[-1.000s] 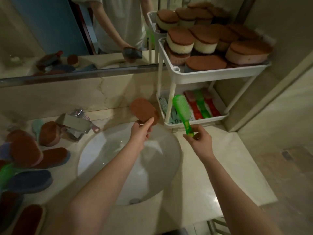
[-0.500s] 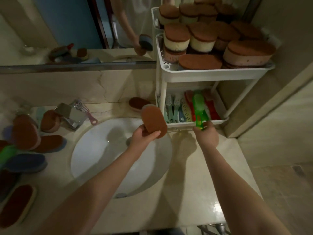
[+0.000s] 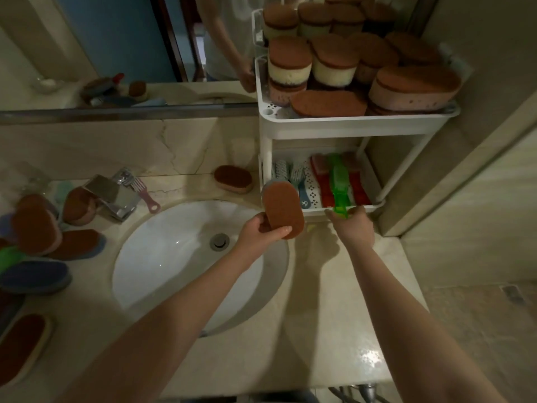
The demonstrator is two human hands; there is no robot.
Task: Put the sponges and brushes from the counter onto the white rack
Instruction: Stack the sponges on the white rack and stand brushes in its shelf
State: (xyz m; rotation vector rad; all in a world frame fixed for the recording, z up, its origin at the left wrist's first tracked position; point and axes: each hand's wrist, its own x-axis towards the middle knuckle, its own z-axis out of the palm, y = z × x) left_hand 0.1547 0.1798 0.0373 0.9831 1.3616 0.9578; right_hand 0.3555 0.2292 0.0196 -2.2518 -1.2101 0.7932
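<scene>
My left hand (image 3: 261, 232) grips a brown oval sponge (image 3: 283, 209) upright, just in front of the white rack's (image 3: 348, 125) lower shelf. My right hand (image 3: 356, 228) holds the handle of a green brush (image 3: 340, 184) whose head lies in the lower shelf on top of red brushes (image 3: 356, 189). The upper shelf is packed with stacked brown-topped sponges (image 3: 334, 62). One more sponge (image 3: 233, 178) lies on the counter left of the rack. Several sponges (image 3: 36, 231) and brushes sit piled at the counter's left end.
A white round sink (image 3: 186, 257) fills the counter's middle, with a chrome faucet (image 3: 113, 196) and a pink comb (image 3: 145, 193) behind it. A mirror runs along the back wall. Blue and white brushes (image 3: 293, 178) fill the lower shelf's left side. A wall stands right of the rack.
My right hand pushed the green brush forward until it lies in the lower shelf. My left hand carried the brown sponge right, toward the rack.
</scene>
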